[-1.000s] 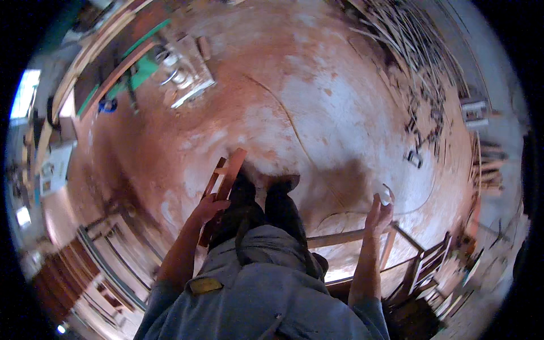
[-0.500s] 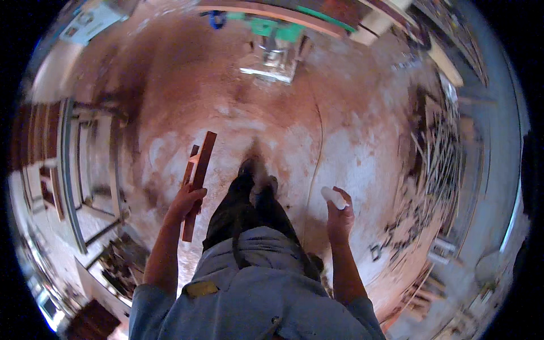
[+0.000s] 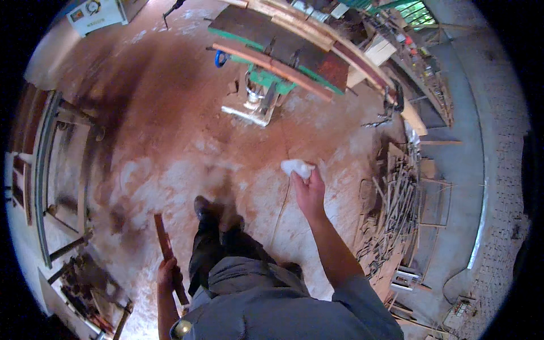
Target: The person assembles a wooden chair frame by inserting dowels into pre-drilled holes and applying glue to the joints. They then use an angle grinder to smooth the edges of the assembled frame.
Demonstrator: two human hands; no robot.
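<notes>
My left hand (image 3: 168, 276) is closed around a narrow reddish-brown wood strip (image 3: 163, 235), low beside my left leg. The strip points up and forward past my fingers, and its lower end shows below the hand. Out in front of me, my right hand (image 3: 310, 192) grips a white bottle (image 3: 296, 168) by one end, with thumb and fingers around it. The bottle lies nearly sideways, well above the floor.
Ahead stands a green machine with a dark table (image 3: 249, 28), a blue handwheel (image 3: 220, 58) and a long board (image 3: 272, 71) along its front. Scrap sticks (image 3: 391, 198) are piled at the right. A frame (image 3: 48, 170) stands left. A cord (image 3: 279, 218) crosses the dusty floor.
The machine ahead now shows more fully. My right hand has moved forward and inward with the bottle. My left hand has dropped back toward my body with the wood.
</notes>
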